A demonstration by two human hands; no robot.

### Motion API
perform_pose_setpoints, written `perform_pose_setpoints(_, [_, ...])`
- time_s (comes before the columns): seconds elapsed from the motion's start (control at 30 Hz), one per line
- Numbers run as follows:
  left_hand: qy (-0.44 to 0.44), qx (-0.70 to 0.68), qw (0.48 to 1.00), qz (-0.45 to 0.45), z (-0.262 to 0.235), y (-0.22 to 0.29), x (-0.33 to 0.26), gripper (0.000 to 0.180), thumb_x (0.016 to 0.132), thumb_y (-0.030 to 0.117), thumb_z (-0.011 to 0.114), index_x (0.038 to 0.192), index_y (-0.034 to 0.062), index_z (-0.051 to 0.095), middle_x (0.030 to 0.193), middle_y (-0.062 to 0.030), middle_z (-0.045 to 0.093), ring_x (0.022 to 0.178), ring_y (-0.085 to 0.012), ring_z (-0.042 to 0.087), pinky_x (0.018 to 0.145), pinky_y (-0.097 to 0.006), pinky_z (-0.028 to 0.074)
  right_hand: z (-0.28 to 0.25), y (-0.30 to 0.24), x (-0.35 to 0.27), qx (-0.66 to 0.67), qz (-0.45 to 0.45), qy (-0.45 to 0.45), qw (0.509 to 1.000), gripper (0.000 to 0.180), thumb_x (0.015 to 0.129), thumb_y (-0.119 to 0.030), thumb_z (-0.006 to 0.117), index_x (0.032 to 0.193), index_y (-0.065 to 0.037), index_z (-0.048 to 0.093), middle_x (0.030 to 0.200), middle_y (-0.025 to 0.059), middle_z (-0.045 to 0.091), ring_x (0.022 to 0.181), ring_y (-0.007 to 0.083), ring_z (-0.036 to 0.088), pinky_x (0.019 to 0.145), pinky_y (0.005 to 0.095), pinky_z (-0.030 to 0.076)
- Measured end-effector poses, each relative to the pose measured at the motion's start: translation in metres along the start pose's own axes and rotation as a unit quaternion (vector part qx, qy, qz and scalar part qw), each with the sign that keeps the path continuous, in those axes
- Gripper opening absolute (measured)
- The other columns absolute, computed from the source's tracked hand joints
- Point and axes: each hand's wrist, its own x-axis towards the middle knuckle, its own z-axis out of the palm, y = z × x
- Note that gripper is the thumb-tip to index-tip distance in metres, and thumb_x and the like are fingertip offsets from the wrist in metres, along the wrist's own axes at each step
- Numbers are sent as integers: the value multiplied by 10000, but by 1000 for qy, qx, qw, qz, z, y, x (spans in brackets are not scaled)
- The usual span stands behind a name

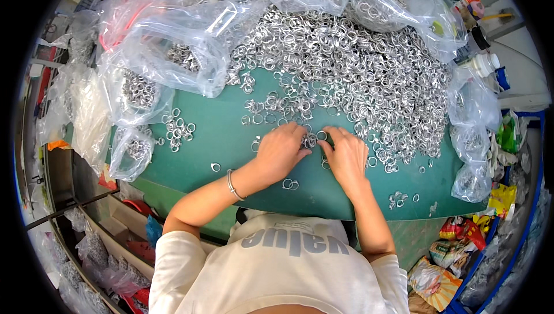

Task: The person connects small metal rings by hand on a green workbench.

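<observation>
My left hand (279, 151), with a metal bangle (232, 184) on its wrist, is closed at the edge of the loose rings. Its thumb and fingertips pinch a small cluster of silver rings (310, 140). Just to the right, my right hand (347, 156) holds a single silver ring (321, 135) between thumb and forefinger. The two hands are a short gap apart over the green table (254, 191). Beyond them spreads a large heap of silver rings (346, 54). Part of the rings near my fingers is hidden by the hands.
Clear plastic bags (196, 43) lie along the far and left side, some with rings inside. A small ring group (180, 130) sits left, and another (397, 200) near the right front edge. Filled bags (471, 141) hang at the right edge; colourful packets (456, 239) lie below.
</observation>
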Motion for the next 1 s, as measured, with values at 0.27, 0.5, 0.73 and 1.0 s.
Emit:
perform_pose_setpoints(0.27, [27, -3, 1000, 13, 10, -7, -3, 267, 776, 98, 701, 1015, 39, 598, 825, -109, 560, 742, -322, 590, 635, -422, 485, -7, 15, 0, 154, 126, 7, 980, 189, 773, -83, 713, 955, -63, 666, 523, 38, 392, 464, 165, 404, 462, 323, 332])
perform_pose_setpoints(0.5, [57, -20, 998, 13, 7, 2, 4, 290, 782, 118, 701, 1038, 50, 581, 833, -110, 556, 766, -317, 587, 644, -421, 485, -3, 10, 6, -65, 46, -5, 997, 191, 793, -139, 708, 953, -62, 638, 797, 129, 621, 685, 330, 631, 554, 437, 475])
perform_pose_setpoints(0.73, [53, -4, 997, 48, 13, -2, 12, 282, 783, 87, 682, 1036, 54, 563, 854, -121, 550, 794, -324, 584, 667, -426, 484, -9, 12, 7, -133, 79, -4, 988, 196, 804, -127, 688, 888, -8, 558, 796, 159, 629, 715, 344, 643, 578, 459, 493])
perform_pose_setpoints(1.0, [83, -55, 995, 20, 5, -5, 12, 124, 815, 37, 641, 934, 34, 607, 791, -93, 578, 673, -249, 571, 590, -366, 463, -25, 13, 9, -157, 103, -45, 981, 213, 794, -131, 697, 815, -3, 528, 783, 169, 629, 718, 353, 643, 576, 467, 493])
